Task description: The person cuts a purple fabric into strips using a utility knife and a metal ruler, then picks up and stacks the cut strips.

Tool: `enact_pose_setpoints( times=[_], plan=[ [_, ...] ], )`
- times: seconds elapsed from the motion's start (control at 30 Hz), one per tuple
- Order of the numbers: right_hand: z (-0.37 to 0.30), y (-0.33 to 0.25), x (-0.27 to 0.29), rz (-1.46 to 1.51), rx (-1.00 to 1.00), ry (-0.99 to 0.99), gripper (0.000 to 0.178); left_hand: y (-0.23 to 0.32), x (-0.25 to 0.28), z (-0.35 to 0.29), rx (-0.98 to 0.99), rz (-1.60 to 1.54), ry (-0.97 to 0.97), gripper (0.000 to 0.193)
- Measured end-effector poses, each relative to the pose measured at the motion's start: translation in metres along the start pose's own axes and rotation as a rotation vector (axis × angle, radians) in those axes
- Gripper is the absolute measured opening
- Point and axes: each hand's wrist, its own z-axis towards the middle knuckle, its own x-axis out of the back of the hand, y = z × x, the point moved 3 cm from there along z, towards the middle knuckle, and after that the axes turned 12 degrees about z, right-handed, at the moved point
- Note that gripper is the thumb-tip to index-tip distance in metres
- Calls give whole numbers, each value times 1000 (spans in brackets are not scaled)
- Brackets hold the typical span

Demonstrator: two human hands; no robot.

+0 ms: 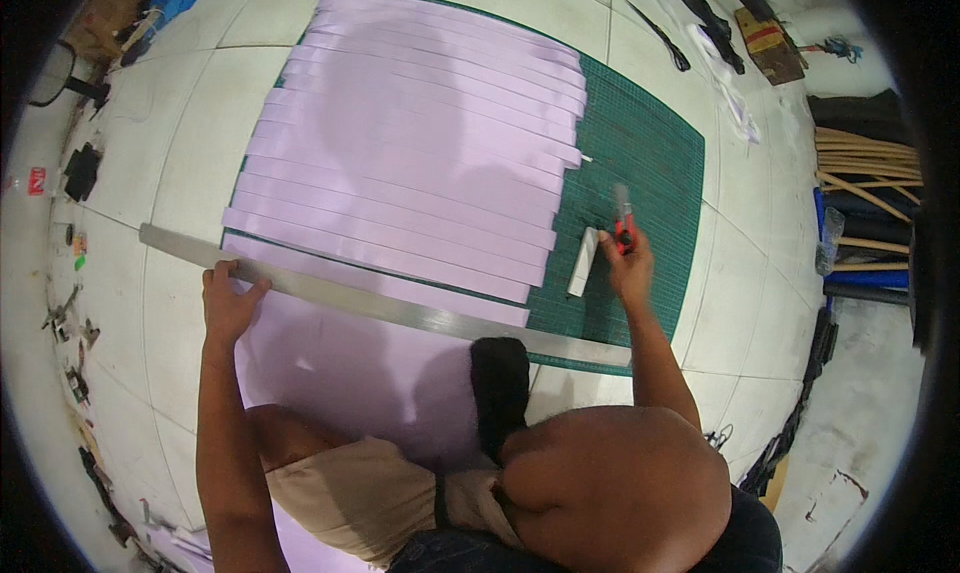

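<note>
on the tiled floor: steel ruler pinned, cutter in hand

on the floor far left, a small clear packet with a red label (36, 181) lies by the edge of view, well apart from the work. top right, a flat brown cardboard box (768, 41) with a red patch sits on the tiles, next to black scissors (662, 35) and some dark cloth. right edge: a stack of tan sticks (862, 163) and dark rolls, plus a blue one.

my left hand (228, 299) is spread flat, fingers open, pressing down on the left part of the long steel ruler (400, 308). the ruler runs slantwise across the lilac sheet (350, 363), from the tiles on the left to the green cutting mat (650, 163) on the right. beyond the ruler, many cut lilac strips (420, 143) lie side by side, overlapping, covering most of the mat.

my right hand (630, 263) is closed around a red-handled utility knife (624, 221), blade end pointing away from me, above the mat just past the right ends of the strips. hand looks slightly blurred. can't tell if the blade touches the mat. just beside that hand, to its left, a small white oblong piece (583, 261) lies on the mat.

a black pad (500, 388) rests on the uncut sheet near my knee, just on my side of the ruler. my knees in tan shorts are on the sheet.
</note>
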Motion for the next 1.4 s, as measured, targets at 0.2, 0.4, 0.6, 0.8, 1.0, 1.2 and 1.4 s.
enact_pose_setpoints(
  times=[0.2,0.4,0.6,0.8,1.0,1.2,1.4],
  plan=[
    [-4,-62,-65,-1,-163,-253,42,-8,-2,12,23,-1,87,94],
    [-38,-154,-184,-58,-65,-985,29,25,28,14,133,223,-108,103],
    [-80,-238,-302,-242,164,-1270,29,-14,10,15,44,55,-37,113],
    [-106,-268,-374,-306,310,-1287,24,-2,28,11,91,105,-79,121],
    [-110,-277,-397,-250,389,-1222,23,0,34,11,142,88,-82,124],
    [-114,-280,-400,-294,423,-1200,24,1,36,14,153,8,-114,123],
    [-104,-295,-399,-322,354,-1257,22,-1,28,18,32,184,-124,105]
  ],
)
